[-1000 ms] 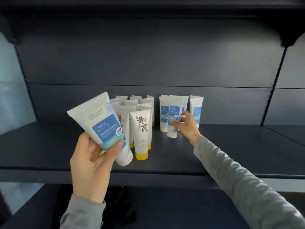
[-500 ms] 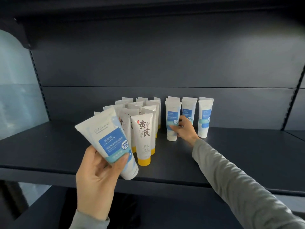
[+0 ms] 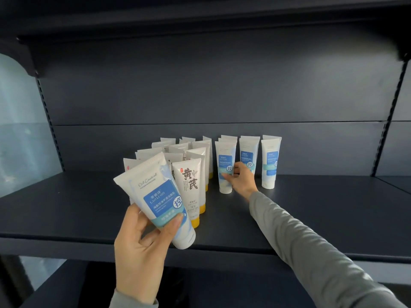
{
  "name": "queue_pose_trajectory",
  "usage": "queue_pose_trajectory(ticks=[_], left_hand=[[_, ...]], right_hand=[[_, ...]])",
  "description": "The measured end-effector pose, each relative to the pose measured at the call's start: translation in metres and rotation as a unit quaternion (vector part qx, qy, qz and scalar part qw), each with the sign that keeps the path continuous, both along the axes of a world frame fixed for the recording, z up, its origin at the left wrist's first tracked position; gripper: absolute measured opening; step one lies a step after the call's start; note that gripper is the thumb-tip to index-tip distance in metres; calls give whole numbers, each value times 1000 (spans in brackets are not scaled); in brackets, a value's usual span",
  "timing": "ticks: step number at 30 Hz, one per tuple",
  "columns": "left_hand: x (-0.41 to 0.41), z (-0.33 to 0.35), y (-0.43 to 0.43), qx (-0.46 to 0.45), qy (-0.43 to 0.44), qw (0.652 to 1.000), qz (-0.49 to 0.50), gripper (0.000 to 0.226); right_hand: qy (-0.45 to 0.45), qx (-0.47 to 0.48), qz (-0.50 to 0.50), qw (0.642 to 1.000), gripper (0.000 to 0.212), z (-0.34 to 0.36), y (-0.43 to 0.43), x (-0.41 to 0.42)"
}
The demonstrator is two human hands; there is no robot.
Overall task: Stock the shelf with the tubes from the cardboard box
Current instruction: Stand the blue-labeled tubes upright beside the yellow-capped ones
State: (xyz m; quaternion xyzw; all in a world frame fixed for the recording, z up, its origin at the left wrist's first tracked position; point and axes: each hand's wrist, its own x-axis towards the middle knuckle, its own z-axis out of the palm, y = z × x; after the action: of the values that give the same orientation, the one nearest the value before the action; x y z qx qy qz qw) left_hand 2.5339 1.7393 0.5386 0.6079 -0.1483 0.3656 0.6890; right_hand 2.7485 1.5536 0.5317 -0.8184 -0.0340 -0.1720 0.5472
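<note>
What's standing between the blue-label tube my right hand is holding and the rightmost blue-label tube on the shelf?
One more upright blue-label tube, its lower part hidden behind the right hand; the head view shows it.

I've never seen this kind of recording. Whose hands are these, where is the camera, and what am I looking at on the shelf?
There is no machine here. A person in grey sleeves works with bare hands. The current picture comes from a wide-angle camera worn on the person's head, looking forward and down.

The left hand holds a tilted white plastic tube with a blue label in front of the dark metal shelf. The right hand reaches in and grips a matching upright tube standing on the shelf.

To the right of that tube stand more blue-labelled tubes. To its left is a cluster of white tubes with yellow caps. The cardboard box is out of view.
</note>
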Motion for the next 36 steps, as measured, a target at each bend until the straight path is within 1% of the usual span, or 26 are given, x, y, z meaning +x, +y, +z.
queue_pose_trajectory(ticks=[5, 8, 10, 13, 16, 17, 19, 21, 23, 25, 27, 29, 32, 34, 36], left_hand=[[-3, 0, 4, -4, 4, 1000, -9, 43], [-4, 3, 7, -1, 2, 1000, -17, 40], [-4, 7, 7, 5, -2, 1000, -22, 40], [-1, 14, 3, 2, -7, 999, -43, 44], [2, 20, -9, 11, -5, 997, -75, 47], [3, 21, -14, 16, -3, 996, -88, 47], [5, 21, -25, 27, 3, 993, -114, 47], [8, 20, -36, 43, 17, 988, -145, 49], [9, 20, -47, 51, 34, 981, -182, 52], [11, 20, -56, 62, 47, 974, -212, 49], [12, 18, -64, 74, 56, 969, -229, 46], [14, 16, -70, 76, 57, 968, -231, 43], [13, 12, -79, 74, 63, 969, -228, 48], [11, 10, -83, 80, 72, 968, -226, 51], [10, 8, -85, 89, 71, 968, -223, 51]], right_hand=[[19, -15, 12, 1000, 40, 1, -3, 0], [44, -6, 13, 999, 45, 8, -10, -6], [41, -6, 3, 999, 44, 14, -14, -19], [-11, 27, 10, 1000, 37, 25, -17, -56], [-107, 77, 79, 988, 22, 26, -13, -121], [-133, 84, 112, 981, 22, 23, -11, -145], [-165, 63, 174, 969, 31, 13, -5, -189], [-191, 18, 191, 963, 42, 4, -2, -216], [-224, 3, 156, 962, 47, -2, -2, -228], [-244, 11, 112, 963, 54, -7, -4, -233], [-264, -5, 71, 962, 60, -13, -7, -235], [-276, -29, 30, 960, 62, -19, -10, -235], [-282, -46, -18, 958, 70, -25, -12, -234], [-292, -42, -44, 954, 69, -28, -13, -234], [-310, -65, -74, 946, 69, -29, -15, -233]])
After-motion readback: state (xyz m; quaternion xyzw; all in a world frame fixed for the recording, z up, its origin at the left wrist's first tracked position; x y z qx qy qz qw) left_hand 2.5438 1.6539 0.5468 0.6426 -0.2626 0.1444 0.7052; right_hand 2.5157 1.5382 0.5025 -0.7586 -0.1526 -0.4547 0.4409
